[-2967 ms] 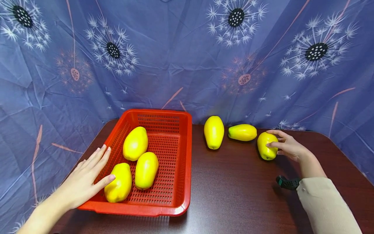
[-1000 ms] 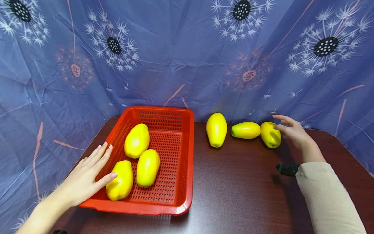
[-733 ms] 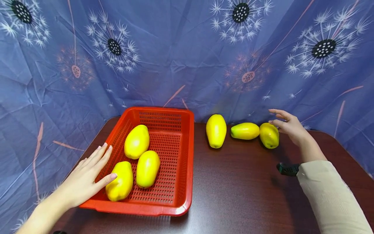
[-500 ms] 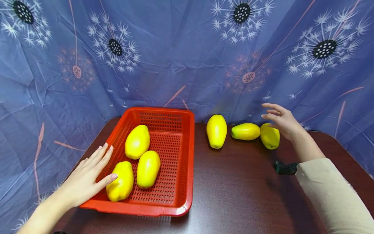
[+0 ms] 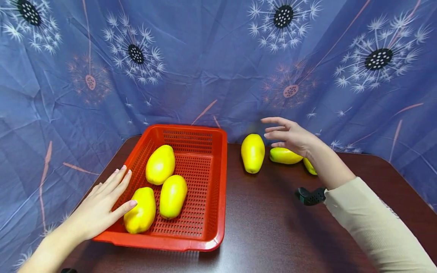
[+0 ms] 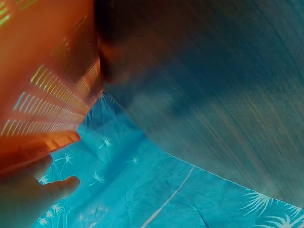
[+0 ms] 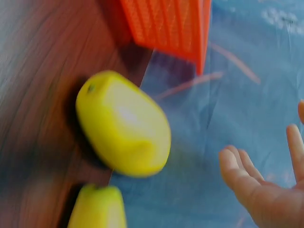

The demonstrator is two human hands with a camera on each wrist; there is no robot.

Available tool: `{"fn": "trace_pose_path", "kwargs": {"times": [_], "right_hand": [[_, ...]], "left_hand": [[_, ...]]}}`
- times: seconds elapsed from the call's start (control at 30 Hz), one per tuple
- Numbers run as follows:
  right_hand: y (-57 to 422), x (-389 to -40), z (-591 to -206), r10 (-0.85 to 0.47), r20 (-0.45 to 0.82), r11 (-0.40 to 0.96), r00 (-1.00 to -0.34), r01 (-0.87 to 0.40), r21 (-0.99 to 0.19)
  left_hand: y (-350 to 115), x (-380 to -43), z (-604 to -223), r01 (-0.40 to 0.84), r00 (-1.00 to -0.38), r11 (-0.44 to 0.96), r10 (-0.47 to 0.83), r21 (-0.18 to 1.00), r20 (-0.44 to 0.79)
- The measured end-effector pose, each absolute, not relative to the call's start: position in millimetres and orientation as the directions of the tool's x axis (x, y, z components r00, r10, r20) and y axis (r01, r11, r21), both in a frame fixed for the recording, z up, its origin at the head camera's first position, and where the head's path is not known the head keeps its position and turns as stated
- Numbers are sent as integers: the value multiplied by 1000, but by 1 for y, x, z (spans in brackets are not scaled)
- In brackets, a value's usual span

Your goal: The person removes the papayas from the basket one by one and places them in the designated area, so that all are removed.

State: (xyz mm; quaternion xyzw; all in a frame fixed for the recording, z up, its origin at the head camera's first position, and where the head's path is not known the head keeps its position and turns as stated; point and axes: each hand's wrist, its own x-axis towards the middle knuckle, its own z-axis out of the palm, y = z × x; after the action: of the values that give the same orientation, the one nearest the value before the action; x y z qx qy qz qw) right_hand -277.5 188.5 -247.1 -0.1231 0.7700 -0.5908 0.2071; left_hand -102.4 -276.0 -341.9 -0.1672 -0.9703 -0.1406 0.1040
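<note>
While the left hand [image 5: 100, 210] rests, fingers straight, on the left rim of the red basket [image 5: 164, 245], the right hand [image 5: 290, 134] hangs in the air, fingers loose, holding nothing. Nearest it: yellow fruit [image 5: 252, 153] on the far part of the table [image 5: 259, 220], just right of the basket. Looks smooth, firm, likely slippery; weight unclear. Best hold: probably around the wide middle.

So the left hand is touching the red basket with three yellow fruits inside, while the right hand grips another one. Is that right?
Not quite: the right hand grips nothing. The right wrist view shows its fingers empty and apart from the nearby fruit. The left hand does touch the red basket, with three yellow fruits inside.
</note>
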Motion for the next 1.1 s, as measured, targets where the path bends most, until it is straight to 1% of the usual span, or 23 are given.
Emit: {"fn": "trace_pose_path", "kwargs": {"times": [0.17,0.37,0.5,0.63,0.87,1.1], "right_hand": [[158,-274,-243,-527,-192,298,-828,32,-954],[116,-267,-242,-581,-199,272,-789,42,-961],[89,-264,-247,-612,-194,245,-766,49,-968],[64,-261,-252,-640,-195,246,-743,42,-968],[28,-256,-253,-639,-196,251,-744,39,-967],[2,-252,-256,-631,-223,243,-743,84,-966]], "left_hand": [[-275,-104,-341,351,-925,913,303,208,231],[-275,-103,-343,354,-922,916,309,188,234],[-275,-103,-344,357,-921,914,309,193,239],[-275,-102,-345,359,-919,914,311,188,243],[-277,-102,-345,353,-922,918,307,182,238],[-274,-104,-344,342,-930,919,301,196,211]]}}
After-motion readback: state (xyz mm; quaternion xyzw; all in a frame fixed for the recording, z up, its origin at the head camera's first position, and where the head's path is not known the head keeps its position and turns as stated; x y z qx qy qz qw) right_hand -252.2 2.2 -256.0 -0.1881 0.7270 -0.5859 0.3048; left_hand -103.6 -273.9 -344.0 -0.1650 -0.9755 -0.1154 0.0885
